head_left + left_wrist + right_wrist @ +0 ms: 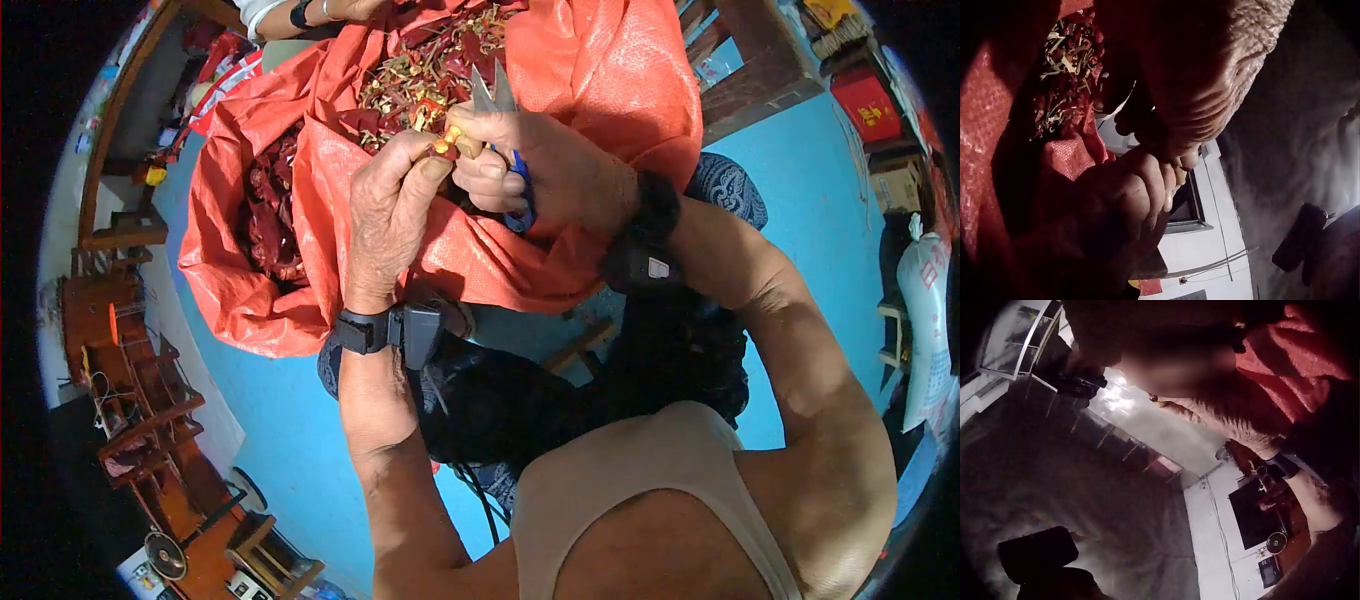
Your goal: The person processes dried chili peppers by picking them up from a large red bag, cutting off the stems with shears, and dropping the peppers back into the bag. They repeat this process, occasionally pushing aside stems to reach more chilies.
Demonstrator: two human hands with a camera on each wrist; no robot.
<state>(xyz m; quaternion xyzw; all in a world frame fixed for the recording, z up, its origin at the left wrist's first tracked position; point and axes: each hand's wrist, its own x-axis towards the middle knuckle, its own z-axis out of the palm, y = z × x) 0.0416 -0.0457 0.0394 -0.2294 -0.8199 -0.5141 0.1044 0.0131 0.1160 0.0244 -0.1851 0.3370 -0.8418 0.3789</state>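
In the head view, my left hand pinches a small red dried chili with yellow showing inside, between thumb and forefinger. Close against it, my right hand holds scissors by their blue handle, with the blades pointing away from me past the knuckles. The right thumb and forefinger meet at the chili too. Beneath both hands lies an orange-red woven sack, with cut chili pieces and stems heaped on it. The left wrist view shows the two hands together, mostly in shadow.
Whole dark red dried chilies fill the sack's left opening. Another person's hand rests at the far edge. A wooden stool or chair stands at the far right, and a white sack leans along the right side.
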